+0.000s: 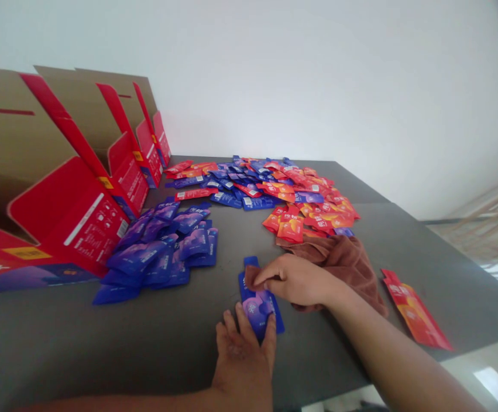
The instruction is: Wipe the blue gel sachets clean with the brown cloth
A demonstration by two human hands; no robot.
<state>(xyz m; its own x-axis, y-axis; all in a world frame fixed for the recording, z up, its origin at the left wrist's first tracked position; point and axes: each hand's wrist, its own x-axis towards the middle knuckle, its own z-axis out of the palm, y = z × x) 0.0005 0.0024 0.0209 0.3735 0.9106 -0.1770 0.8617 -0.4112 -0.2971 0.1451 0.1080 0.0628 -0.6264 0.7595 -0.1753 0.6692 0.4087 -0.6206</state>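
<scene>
"Pouch (pixel 256 313): where on the table (pixel 180 337)?"
"Flat between both hands, long axis roughly 11-to-5 o'clock, cloth (pixel 347 266) bunched at its 2."
"Right hand (pixel 294 280)?"
"Also at 2, pinching some cloth onto its top end."
"Left hand (pixel 240 349)?"
"At 7, touching directly: loosely spread across the lower end, gripping nothing."

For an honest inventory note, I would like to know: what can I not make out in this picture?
Head view:
- Blue pouch: partly covered by the brown cloth, right hand and left hand.
- Nearest red box: cut off by the left edge; its bottom is hidden by its walls.
- Small print on that box: too small and blurred.
- Mixed pouch pile: upper pouches hide lower ones, so no sure count.
</scene>
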